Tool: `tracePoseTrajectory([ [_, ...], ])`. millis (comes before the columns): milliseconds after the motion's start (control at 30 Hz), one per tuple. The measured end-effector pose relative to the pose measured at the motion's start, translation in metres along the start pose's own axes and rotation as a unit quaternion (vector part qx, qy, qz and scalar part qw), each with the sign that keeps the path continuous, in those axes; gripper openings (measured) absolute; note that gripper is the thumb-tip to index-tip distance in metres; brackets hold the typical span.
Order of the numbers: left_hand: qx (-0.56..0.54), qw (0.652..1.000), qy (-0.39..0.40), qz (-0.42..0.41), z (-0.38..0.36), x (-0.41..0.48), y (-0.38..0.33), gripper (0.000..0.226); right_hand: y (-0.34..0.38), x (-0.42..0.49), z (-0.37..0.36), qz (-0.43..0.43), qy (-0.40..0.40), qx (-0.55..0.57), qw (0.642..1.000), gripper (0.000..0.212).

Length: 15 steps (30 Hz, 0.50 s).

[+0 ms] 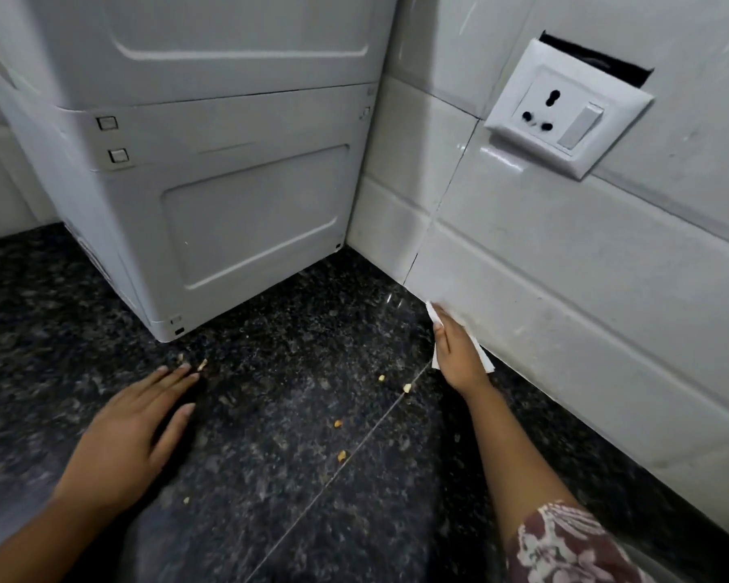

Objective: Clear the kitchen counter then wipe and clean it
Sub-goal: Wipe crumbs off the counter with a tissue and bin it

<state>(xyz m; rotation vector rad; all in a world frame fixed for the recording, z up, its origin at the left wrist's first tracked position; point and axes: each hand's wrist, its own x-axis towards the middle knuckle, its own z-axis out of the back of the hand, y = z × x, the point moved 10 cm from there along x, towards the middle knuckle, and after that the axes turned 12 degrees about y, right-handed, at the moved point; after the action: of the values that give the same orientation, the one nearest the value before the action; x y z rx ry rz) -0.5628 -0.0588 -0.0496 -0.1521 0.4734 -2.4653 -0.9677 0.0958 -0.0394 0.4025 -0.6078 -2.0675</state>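
The counter (270, 414) is dark speckled granite. Several small yellowish crumbs (406, 387) lie scattered across its middle. My right hand (459, 355) presses a white paper tissue (432, 315) onto the counter where it meets the tiled wall; the fingers lie straight over the tissue, which sticks out ahead of and behind the hand. My left hand (135, 431) rests flat on the granite with straight fingers and holds nothing; its fingertips are close to a crumb.
A large white appliance (236, 170) stands on the counter at the back, close to the corner. White wall tiles (565, 279) run along the right side. A white socket with a switch (565, 107) hangs loose from a hole in the wall.
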Motion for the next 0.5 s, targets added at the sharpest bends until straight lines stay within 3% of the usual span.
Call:
tracePoseTrajectory([
  [200, 0.001, 0.999, 0.017, -0.04, -0.004, 0.002, -0.01, 0.054, 0.084, -0.001, -0.053, 0.118, 0.158, 0.021, 0.98, 0.042],
  [233, -0.001, 0.999, 0.012, -0.038, -0.002, 0.002, -0.01, 0.053, 0.094, -0.006, -0.054, 0.13, 0.145, 0.005, 0.981, 0.042],
  [300, -0.006, 0.999, 0.004, -0.036, -0.001, 0.001, -0.01, 0.052, 0.105, -0.016, -0.025, 0.116, 0.029, -0.059, 0.991, 0.045],
  [400, -0.008, 0.999, 0.004, -0.037, -0.003, 0.001, -0.008, 0.053, 0.1, -0.036, 0.02, 0.044, -0.117, -0.205, 0.971, 0.047],
  [500, -0.016, 0.999, 0.003, -0.034, -0.004, 0.002, -0.005, 0.053, 0.068, -0.047, 0.026, -0.033, -0.112, -0.267, 0.957, 0.054],
])
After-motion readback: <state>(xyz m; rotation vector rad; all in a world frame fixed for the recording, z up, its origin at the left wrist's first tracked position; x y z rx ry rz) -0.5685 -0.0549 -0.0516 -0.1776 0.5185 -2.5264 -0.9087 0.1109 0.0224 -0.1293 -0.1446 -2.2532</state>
